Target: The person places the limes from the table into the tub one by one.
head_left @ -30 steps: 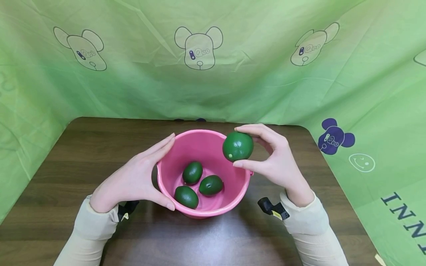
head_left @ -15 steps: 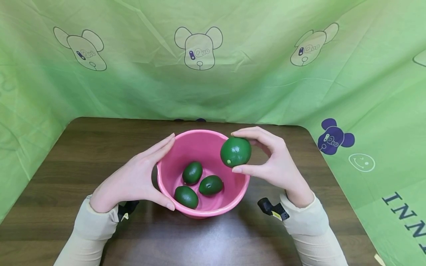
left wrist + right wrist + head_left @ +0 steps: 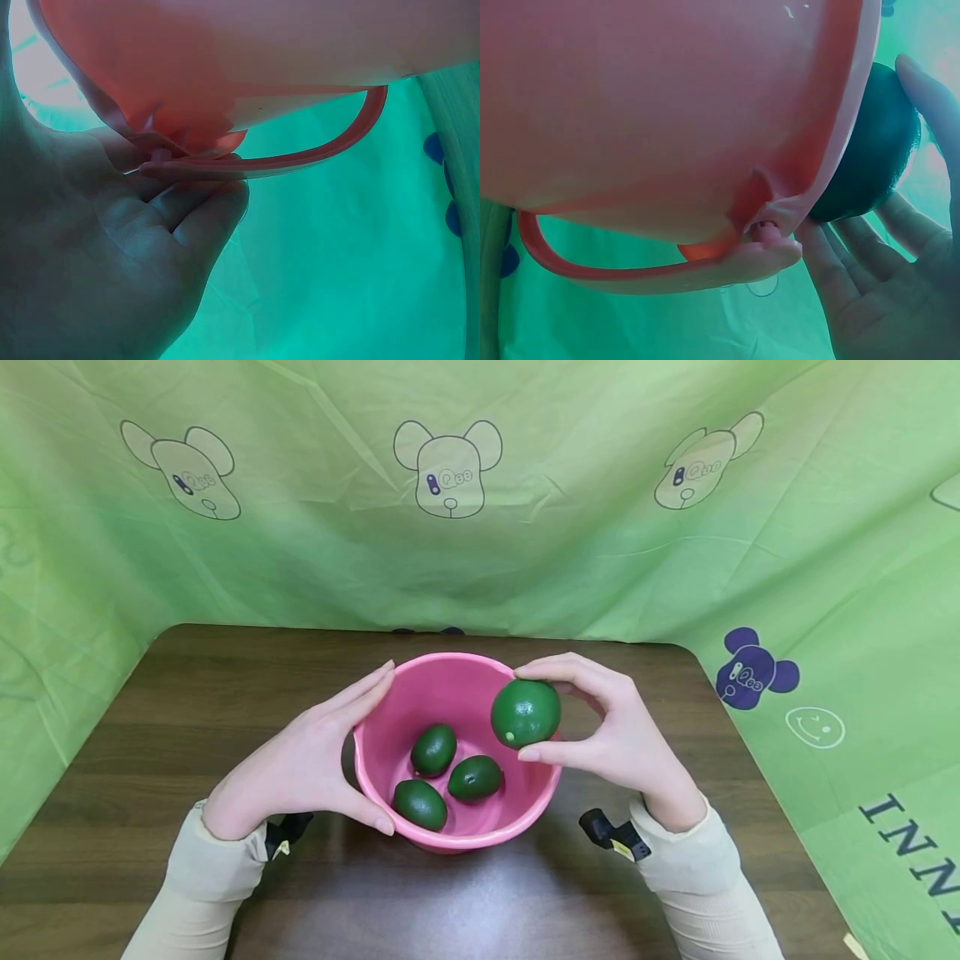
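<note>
A pink bucket (image 3: 450,842) stands on the table with three green limes (image 3: 476,777) lying on its bottom. My left hand (image 3: 303,760) holds the bucket's left side, thumb at the near rim and fingers along the far rim. In the left wrist view, its fingers (image 3: 214,217) lie by the joint of the bucket handle (image 3: 300,160). Between thumb and fingertips, my right hand (image 3: 615,727) pinches another lime (image 3: 525,714) over the bucket's right rim. The right wrist view shows this lime (image 3: 874,150) beyond the rim, partly hidden by it.
The brown wooden table (image 3: 225,693) has a green printed cloth (image 3: 450,568) hanging behind it and at both sides. A small black camera (image 3: 611,833) sits on the right wrist, another (image 3: 288,831) on the left.
My right hand has moved a little left and toward me with the lime, further over the bucket's opening. The left hand, the bucket and the limes inside have stayed put.
</note>
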A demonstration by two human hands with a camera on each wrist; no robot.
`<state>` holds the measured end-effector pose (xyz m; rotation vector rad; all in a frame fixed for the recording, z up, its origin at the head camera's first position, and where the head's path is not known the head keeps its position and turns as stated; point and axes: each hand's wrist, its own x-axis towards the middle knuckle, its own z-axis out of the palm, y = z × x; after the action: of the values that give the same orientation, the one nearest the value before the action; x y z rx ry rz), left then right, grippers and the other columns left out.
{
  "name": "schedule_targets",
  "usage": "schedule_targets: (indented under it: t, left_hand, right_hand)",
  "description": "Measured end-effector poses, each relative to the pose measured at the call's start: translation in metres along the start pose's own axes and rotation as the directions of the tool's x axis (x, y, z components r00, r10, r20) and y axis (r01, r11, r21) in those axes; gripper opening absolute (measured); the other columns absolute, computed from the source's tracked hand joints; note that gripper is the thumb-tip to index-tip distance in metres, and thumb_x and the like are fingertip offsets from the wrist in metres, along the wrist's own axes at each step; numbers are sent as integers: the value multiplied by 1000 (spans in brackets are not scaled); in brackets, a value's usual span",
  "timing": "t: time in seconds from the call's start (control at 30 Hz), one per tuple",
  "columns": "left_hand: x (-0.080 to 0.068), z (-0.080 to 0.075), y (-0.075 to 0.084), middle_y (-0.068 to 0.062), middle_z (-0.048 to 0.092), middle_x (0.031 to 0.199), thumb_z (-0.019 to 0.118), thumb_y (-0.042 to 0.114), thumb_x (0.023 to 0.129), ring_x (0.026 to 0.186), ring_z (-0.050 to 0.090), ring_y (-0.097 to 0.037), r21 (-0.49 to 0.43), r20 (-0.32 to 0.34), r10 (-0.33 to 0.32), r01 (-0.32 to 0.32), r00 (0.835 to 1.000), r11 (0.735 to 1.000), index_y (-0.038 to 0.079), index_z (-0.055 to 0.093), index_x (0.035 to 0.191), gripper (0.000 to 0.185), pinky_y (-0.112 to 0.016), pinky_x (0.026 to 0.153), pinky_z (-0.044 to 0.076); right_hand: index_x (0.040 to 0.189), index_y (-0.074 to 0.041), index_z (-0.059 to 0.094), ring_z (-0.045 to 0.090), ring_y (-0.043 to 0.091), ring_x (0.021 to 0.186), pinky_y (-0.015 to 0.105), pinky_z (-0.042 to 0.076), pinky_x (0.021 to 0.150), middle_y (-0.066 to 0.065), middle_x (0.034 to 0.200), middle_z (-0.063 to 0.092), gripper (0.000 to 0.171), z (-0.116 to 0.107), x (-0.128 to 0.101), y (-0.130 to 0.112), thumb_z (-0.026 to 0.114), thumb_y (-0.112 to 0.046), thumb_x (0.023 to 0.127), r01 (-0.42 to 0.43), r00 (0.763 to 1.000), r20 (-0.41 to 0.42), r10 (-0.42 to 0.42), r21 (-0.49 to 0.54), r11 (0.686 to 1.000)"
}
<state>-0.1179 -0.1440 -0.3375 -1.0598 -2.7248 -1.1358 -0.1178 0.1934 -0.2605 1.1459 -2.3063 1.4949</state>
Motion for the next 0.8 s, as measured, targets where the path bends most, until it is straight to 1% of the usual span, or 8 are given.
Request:
schedule_targets:
  t: [0.33, 0.57, 0.73, 0.8]
  left_hand:
    - [0, 0, 1, 12, 6, 169, 87, 77, 52, 151, 18, -15, 1, 1, -4, 4, 1000, 1000, 20, 15, 165, 145, -46, 113, 34]
    - [0, 0, 1, 12, 6, 169, 87, 77, 52, 151, 18, -15, 4, -1, -2, 2, 1000, 1000, 19, 15, 164, 145, -45, 114, 34]
    - [0, 0, 1, 12, 7, 169, 86, 77, 52, 151, 18, -15, 6, -3, -1, 1, 1000, 1000, 19, 15, 165, 145, -45, 113, 35]
    - [0, 0, 2, 12, 7, 169, 86, 77, 52, 151, 19, -15, 4, -2, -3, 3, 1000, 1000, 19, 15, 165, 145, -44, 113, 35]
  right_hand:
    - [119, 9, 66, 64, 21, 105, 33, 54, 91, 16, 116, 67, 67, 4, -1, 1, 93, 13, 58, 21, 1000, 16, -21, 10, 1000]
    - [120, 7, 67, 65, 22, 105, 33, 54, 91, 14, 117, 68, 67, 7, -1, 1, 94, 11, 58, 27, 999, 29, -27, 11, 1000]
    - [121, 4, 68, 65, 21, 104, 32, 54, 90, 17, 117, 68, 68, 9, -1, 2, 95, 8, 58, 38, 998, 41, -38, 1, 999]
    - [120, 5, 68, 65, 21, 104, 32, 54, 89, 17, 117, 68, 68, 10, -2, 1, 95, 8, 58, 45, 998, 44, -45, -2, 999]
